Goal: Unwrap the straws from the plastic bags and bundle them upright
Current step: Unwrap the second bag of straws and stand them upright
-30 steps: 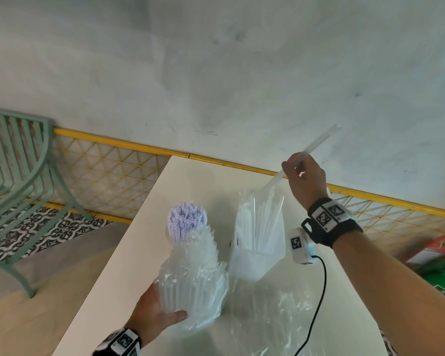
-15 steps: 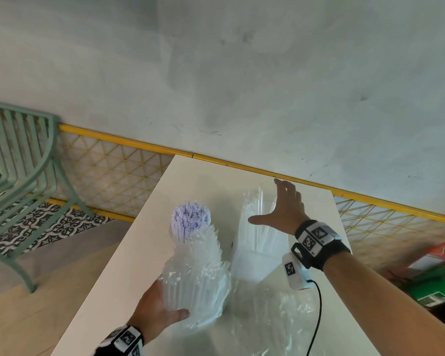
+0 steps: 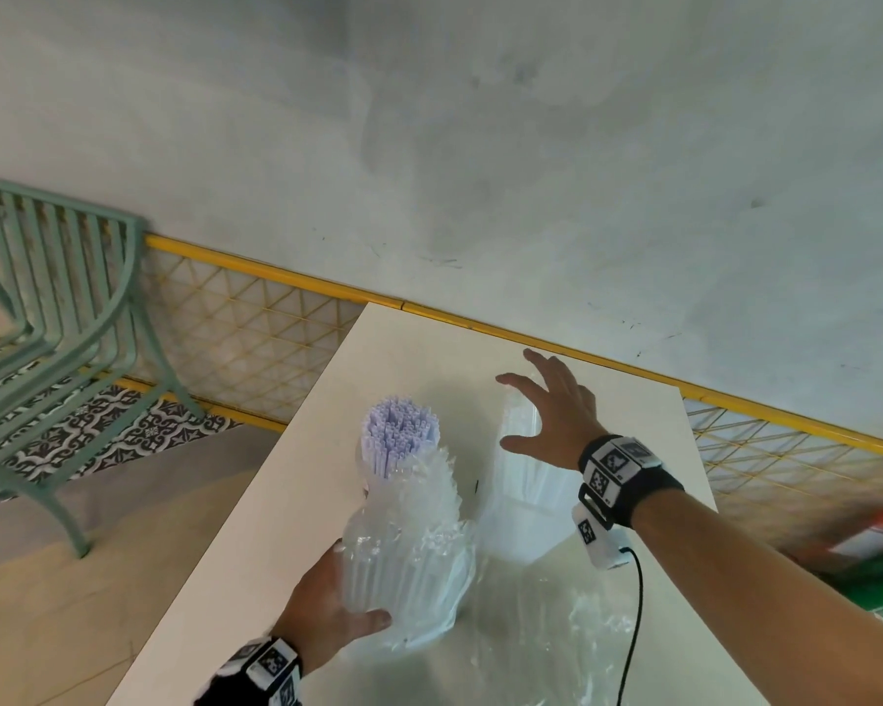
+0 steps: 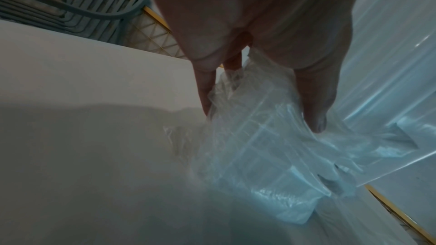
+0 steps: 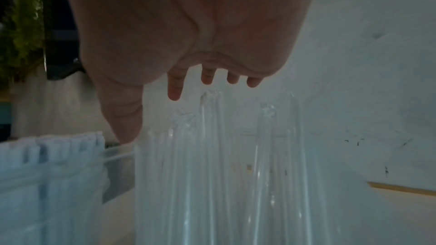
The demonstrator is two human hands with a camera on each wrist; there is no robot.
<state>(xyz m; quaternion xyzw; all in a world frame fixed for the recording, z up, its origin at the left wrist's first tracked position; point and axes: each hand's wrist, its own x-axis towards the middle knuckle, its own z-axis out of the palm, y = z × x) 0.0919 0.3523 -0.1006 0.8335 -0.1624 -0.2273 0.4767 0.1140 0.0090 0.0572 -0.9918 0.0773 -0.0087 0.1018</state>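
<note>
Straws (image 3: 399, 435) bundled upright near the middle of the white table (image 3: 256, 507), long axis vertical, lilac open ends pointing up, lower half wrapped in a crumpled clear plastic bag (image 3: 409, 568). Left hand (image 3: 327, 603) curled round the near left side of that wrapped base, thumb across the near face, fingers round the far left side; in the left wrist view, fingers (image 4: 205, 88) pressed into the crinkled film. Just right of the bundle, a second group of clear straws (image 3: 523, 450) standing upright in a clear holder (image 3: 518, 522), tips up, apart from the first bundle by a narrow gap. Right hand (image 3: 551, 415) spread wide above those clear tips, palm down, holding nothing; whether the fingertips (image 5: 175, 92) touch the tips cannot be told. More loose plastic film (image 3: 582, 639) lying flat on the near right of the table, crossed by a black cable (image 3: 633, 629) from the right wrist. Left edge of the table running diagonally from far to near, well left of the bundle, with bare tabletop between. Far edge close to a yellow rail (image 3: 531, 341) and grey wall (image 3: 480, 170), with open tabletop beyond both straw groups. Right edge near the right forearm. Green metal chair (image 3: 57, 318) on the floor far left, well apart from the table.
</note>
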